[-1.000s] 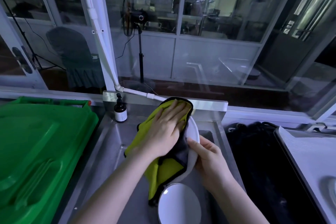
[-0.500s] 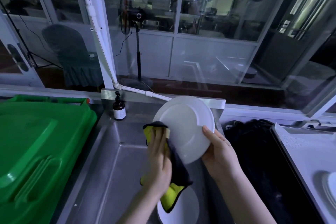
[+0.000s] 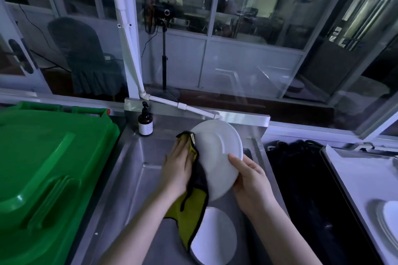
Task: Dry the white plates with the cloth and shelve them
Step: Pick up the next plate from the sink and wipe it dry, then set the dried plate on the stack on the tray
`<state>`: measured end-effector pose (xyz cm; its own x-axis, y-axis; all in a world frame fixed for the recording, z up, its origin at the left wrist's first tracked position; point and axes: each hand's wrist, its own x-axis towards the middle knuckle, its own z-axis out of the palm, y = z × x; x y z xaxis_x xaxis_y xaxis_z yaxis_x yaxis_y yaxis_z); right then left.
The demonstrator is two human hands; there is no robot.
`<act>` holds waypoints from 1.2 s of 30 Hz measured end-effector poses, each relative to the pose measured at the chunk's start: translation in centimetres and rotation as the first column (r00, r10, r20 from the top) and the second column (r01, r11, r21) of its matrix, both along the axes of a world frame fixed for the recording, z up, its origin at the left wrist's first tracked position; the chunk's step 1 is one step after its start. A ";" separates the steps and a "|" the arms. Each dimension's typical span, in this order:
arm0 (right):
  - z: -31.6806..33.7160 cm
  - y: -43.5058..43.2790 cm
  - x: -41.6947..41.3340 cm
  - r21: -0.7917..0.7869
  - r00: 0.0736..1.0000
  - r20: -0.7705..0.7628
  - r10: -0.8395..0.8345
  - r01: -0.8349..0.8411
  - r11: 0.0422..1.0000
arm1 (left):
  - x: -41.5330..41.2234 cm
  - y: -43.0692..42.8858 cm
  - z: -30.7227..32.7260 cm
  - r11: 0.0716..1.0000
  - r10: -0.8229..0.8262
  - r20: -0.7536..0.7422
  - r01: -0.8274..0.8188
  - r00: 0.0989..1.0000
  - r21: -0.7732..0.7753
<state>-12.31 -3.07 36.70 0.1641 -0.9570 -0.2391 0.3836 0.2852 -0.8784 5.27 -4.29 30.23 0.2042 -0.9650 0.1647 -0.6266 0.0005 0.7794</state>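
Observation:
I hold a white plate (image 3: pixel 217 155) tilted on edge above the steel sink (image 3: pixel 133 178). My right hand (image 3: pixel 251 180) grips its lower right rim, thumb on the face turned toward me. My left hand (image 3: pixel 177 165) presses the yellow and dark cloth (image 3: pixel 189 211) against the plate's left side, behind its edge; the cloth hangs down below the hand. A second white plate (image 3: pixel 215 239) lies flat in the sink underneath, partly covered by the hanging cloth. More white plates (image 3: pixel 387 219) sit at the right edge on a white surface.
A big green bin lid (image 3: pixel 47 178) fills the left side beside the sink. A brown pump bottle (image 3: pixel 145 123) stands at the sink's back left corner. A black tub (image 3: pixel 308 189) lies between the sink and the white counter (image 3: pixel 361 178). Glass partitions rise behind.
The cloth came off the plate's near face and moved round to its left side. The plate turned its bare face toward me, rose briefly, then tilted more upright.

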 end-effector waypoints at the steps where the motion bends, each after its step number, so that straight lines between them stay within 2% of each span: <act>1: -0.1 0.2 0.3 0.004 1.000 -0.007 -0.016 0.016 1.000 | 0.7 0.2 -0.1 0.999 0.028 -0.058 -0.027 0.998 0.024; 4: -0.3 0.4 0.9 -0.018 1.000 -0.028 -0.014 0.014 1.000 | 3.5 0.5 -0.2 0.967 0.224 -0.062 -0.214 0.973 0.138; 6: 0.0 0.6 1.3 -0.055 0.998 -0.064 0.019 -0.022 0.998 | 5.0 0.9 -0.2 0.951 0.283 -0.045 -0.275 0.958 0.140; 9: 0.2 0.7 2.4 -0.181 0.967 -0.256 0.011 -0.059 0.982 | 6.2 1.7 0.1 0.937 0.347 -0.164 -0.334 0.923 0.104; 11: 0.2 0.7 3.2 -0.310 0.878 -0.477 -0.047 -0.118 0.943 | 6.7 1.7 0.4 0.938 0.346 -0.280 -0.335 0.896 0.088; 13: 0.0 0.9 3.9 -0.382 0.714 -0.693 -0.099 -0.247 0.891 | 7.1 1.5 1.1 0.949 0.314 -0.404 -0.291 0.859 0.119; 15: -0.4 1.2 4.4 -0.404 0.525 -0.835 -0.163 -0.385 0.830 | 7.4 1.2 1.7 0.948 0.317 -0.607 -0.221 0.729 0.229; 17: -0.8 1.9 4.7 -0.443 0.404 -0.879 -0.253 -0.495 0.747 | 7.8 1.5 2.1 0.927 0.348 -0.746 -0.087 0.568 0.366; 19: -0.9 2.7 5.0 -0.471 0.355 -0.881 -0.314 -0.592 0.654 | 8.2 2.0 2.0 0.910 0.363 -0.799 -0.001 0.478 0.414; 20: -0.9 2.9 5.0 -0.473 0.321 -0.880 -0.351 -0.662 0.581 | 8.5 2.3 1.7 0.907 0.368 -0.801 0.010 0.472 0.422; 22: -1.5 3.0 4.7 -0.442 0.241 -0.862 -0.446 -0.787 0.430 | 8.6 2.8 1.0 0.908 0.358 -0.773 -0.003 0.524 0.418; 24: -2.1 2.8 4.1 -0.396 0.187 -0.846 -0.499 -0.848 0.353 | 8.1 3.1 0.4 0.920 0.339 -0.756 -0.029 0.559 0.391; 26: -2.4 2.6 3.6 -0.356 0.166 -0.855 -0.492 -0.877 0.322 | 7.4 3.5 0.6 0.920 0.352 -0.774 -0.044 0.527 0.388; 28: -2.5 2.4 3.0 -0.312 0.143 -0.898 -0.416 -0.874 0.372 | 6.8 3.6 0.7 0.917 0.368 -0.773 -0.066 0.517 0.393; 31: -1.9 2.2 0.8 -0.172 0.117 -0.985 -0.129 -0.770 0.614 | 5.8 4.1 0.7 0.918 0.363 -0.755 -0.074 0.545 0.389; 33: -1.2 2.3 -1.5 -0.137 0.221 -0.975 0.009 -0.636 0.759 | 4.8 4.6 0.9 0.929 0.344 -0.765 -0.077 0.545 0.363; 36: -0.9 2.8 -5.6 -0.206 0.451 -0.889 -0.075 -0.248 0.947 | 2.5 4.9 0.4 0.947 0.313 -0.751 -0.127 0.581 0.297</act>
